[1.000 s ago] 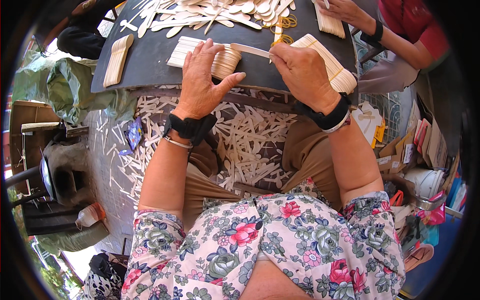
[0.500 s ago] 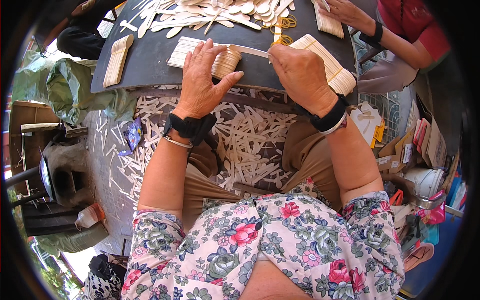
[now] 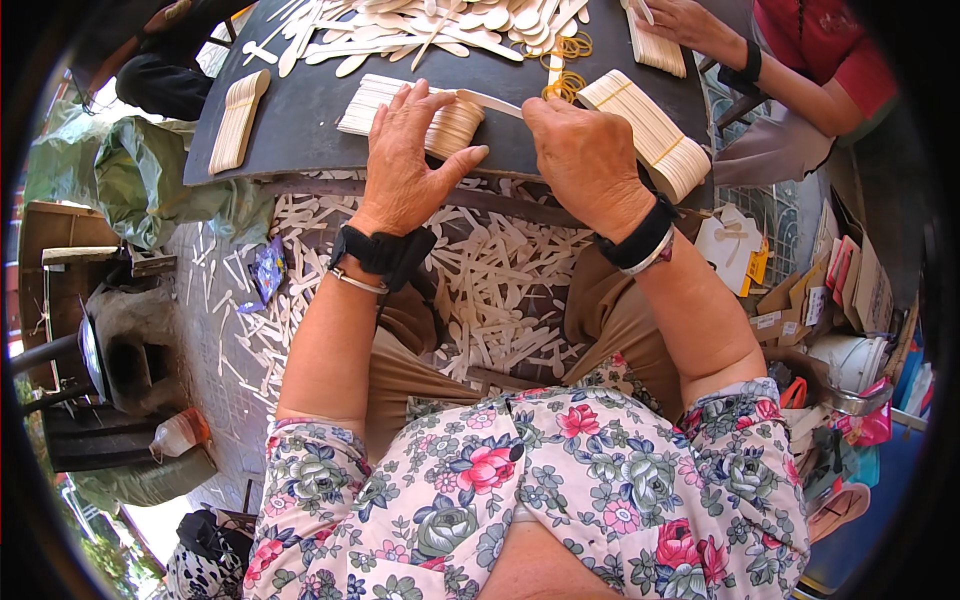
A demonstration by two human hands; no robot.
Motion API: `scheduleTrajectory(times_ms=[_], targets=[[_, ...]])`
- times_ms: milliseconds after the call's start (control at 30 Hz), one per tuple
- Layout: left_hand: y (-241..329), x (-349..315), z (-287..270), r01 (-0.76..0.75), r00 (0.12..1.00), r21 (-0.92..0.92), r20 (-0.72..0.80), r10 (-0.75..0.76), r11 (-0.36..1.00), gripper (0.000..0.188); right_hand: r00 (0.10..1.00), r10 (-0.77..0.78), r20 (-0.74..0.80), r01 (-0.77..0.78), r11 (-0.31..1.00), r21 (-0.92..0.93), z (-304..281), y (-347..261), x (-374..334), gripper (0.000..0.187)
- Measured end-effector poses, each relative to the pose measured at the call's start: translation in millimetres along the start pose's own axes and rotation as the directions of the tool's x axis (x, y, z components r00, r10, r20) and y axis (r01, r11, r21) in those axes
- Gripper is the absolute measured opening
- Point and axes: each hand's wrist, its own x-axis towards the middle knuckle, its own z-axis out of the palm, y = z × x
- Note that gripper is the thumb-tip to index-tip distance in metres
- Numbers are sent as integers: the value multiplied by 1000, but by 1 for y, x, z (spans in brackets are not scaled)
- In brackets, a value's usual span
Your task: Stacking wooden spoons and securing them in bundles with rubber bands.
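Note:
My left hand reaches over a stack of pale wooden spoons near the table's front edge. Its fingers lie across the top and its thumb is at the near side, holding the stack. In the closed fingers of my right hand is the end of a single wooden spoon. The spoon's other end touches or nearly touches the top of the stack beside my left fingertips. Just right of that hand lies a bundle of wooden spoons bound with yellow rubber bands.
Loose wooden spoons are heaped at the back of the dark table, beside yellow rubber bands. A smaller bundle lies at left. A co-worker's hand holds another stack at right. Spoons litter the floor.
My right hand has shifted a little left, drawing the spoon's held end closer to the stack. The left hand stays almost still over the stack.

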Motion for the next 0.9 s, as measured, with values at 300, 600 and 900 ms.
scheduleTrajectory(times_ms=[300,600,900], targets=[[-3,1,1,1,1000,33,11,-2,999,61,1000,-18,10,18,1000,-25,6,7,0,6],[0,0,3,7,1000,65,-9,-6,998,76,1000,-5,29,3,998,66,19,7,6,3],[-4,0,8,-83,997,173,19,81,982,74,996,-37,76,30,996,85,39,8,18,4]])
